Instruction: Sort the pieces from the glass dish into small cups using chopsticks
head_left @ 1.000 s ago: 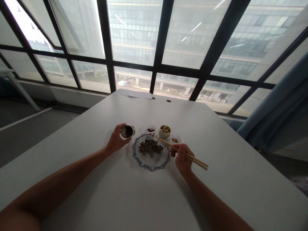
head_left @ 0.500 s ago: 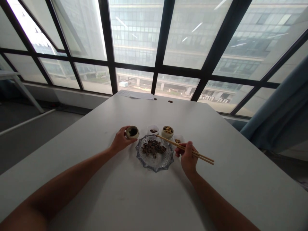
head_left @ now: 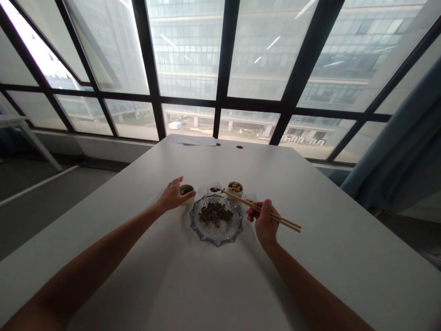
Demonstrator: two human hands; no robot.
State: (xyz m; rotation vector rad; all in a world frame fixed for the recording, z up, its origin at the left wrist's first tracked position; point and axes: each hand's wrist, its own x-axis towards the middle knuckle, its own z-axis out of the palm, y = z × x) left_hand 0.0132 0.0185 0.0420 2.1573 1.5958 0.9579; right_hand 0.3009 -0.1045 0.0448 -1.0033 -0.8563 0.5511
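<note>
My left hand (head_left: pixel 169 196) is open at the left side of a small pale cup (head_left: pixel 189 201) with dark contents, its thumb over the near rim and its other fingers raised. In my right hand (head_left: pixel 267 224) is a pair of wooden chopsticks (head_left: pixel 257 207), pointing left. Their tips, with a small dark bit at the end, are above the rims of a small white container (head_left: pixel 209 187) and a pale cup of tan pieces (head_left: pixel 235 186). In front stands a scalloped glass bowl (head_left: pixel 216 240) holding dark striped seeds (head_left: pixel 215 213).
Another small clear container (head_left: pixel 248 196) is partly hidden behind the chopsticks and right hand. Papers (head_left: pixel 191 139) lie at the far edge of the white table (head_left: pixel 206 289), near two round holes. Windows rise beyond; a blue curtain (head_left: pixel 389 142) hangs at the right.
My left hand has let go of the left cup and its fingers have spread. My right hand still holds the chopsticks over the containers. The whole view has shifted slightly.
</note>
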